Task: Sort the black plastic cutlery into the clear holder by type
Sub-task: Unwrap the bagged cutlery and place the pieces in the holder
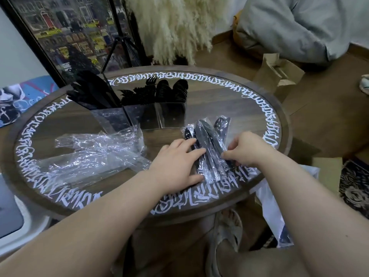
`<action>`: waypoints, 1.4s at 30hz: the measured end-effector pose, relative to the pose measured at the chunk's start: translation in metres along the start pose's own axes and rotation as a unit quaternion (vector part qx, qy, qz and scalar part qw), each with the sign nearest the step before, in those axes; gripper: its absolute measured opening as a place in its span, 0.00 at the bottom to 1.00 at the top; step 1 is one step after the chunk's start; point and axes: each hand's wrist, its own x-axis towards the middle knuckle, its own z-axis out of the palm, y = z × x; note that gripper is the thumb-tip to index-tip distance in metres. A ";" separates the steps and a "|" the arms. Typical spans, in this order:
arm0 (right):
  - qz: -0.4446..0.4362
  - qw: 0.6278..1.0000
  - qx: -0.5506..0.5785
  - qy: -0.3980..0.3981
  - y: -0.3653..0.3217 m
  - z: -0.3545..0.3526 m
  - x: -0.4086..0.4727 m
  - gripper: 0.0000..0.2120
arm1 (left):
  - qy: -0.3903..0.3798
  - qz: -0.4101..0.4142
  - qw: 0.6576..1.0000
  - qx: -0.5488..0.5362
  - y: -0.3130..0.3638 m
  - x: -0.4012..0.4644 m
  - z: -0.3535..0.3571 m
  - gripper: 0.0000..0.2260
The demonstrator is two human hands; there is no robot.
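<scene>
- Table [60,198]: round, wood, white script around rim.
- Empty wrappers [95,152]: clear, heaped at left.
- Holder [139,114]: clear; knives [91,92] in left compartment, forks [137,94] in middle, spoons [171,89] in right.
- Packs [207,144]: wrapped black cutlery, lying near front rim.
- Left hand [175,166]: fingers straight, flat on packs.
- Right hand [245,150]: fingers curled, pinching a pack's edge.
</scene>
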 end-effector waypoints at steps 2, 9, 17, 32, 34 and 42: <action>-0.008 1.000 0.015 -0.022 0.001 0.001 0.002 0.09 | -0.008 -0.006 1.000 -0.001 0.001 0.002 0.002 0.34; -0.066 0.970 0.194 0.129 -0.009 -0.015 -0.007 0.05 | -0.009 -0.015 1.000 -0.006 -0.002 0.002 -0.001 0.33; -0.180 0.964 0.190 0.056 -0.035 -0.008 -0.035 0.05 | 0.261 -0.026 0.962 -0.074 -0.026 -0.027 -0.040 0.15; -0.302 0.940 0.160 -0.028 -0.145 0.052 -0.050 0.05 | 0.155 -0.183 0.971 -0.001 -0.096 -0.128 -0.036 0.16; -0.282 0.942 0.175 -0.041 -0.151 0.056 -0.050 0.06 | 0.147 -0.188 0.971 -0.027 -0.105 -0.137 -0.034 0.14; -0.265 0.959 0.098 0.030 -0.172 0.076 -0.051 0.09 | 0.140 -0.192 0.968 -0.082 -0.130 -0.150 -0.027 0.14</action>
